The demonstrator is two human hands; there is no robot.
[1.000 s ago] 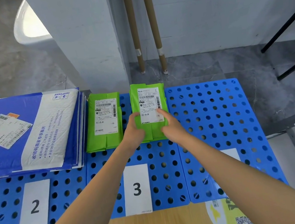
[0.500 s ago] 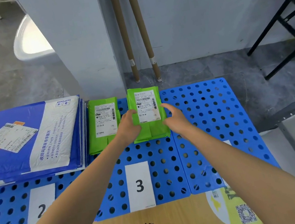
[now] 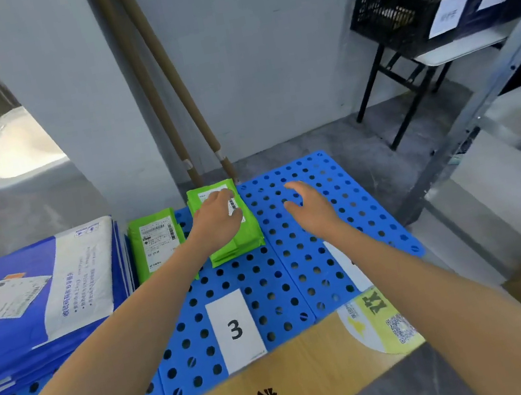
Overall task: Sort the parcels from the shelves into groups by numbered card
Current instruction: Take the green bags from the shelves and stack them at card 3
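- Head view puts us at the placing step: our left hand (image 3: 219, 220) lies flat on top of the green parcel stack (image 3: 243, 247), its fingers spread over the label and not curled round it. Our right hand (image 3: 310, 209) hovers open and empty just beside the stack, over the bare blue board (image 3: 353, 181).
- The stack sits at the far edge of the board, in line behind the card (image 3: 235, 329) printed "3". A second green parcel (image 3: 157, 243) lies just to its left.
- We judge this parcel as good as placed. The next move calls for lifting both hands clear and fetching another parcel from the shelves, reading its label before choosing a group.
- Writing: "3" is plain. The blue mailers (image 3: 28, 308) at the left edge carry Chinese print too small for us to read. The cardboard (image 3: 301, 374) at the near edge shows black Chinese characters and a QR code (image 3: 398, 328). Another card (image 3: 343, 262) is mostly hidden under our right forearm.
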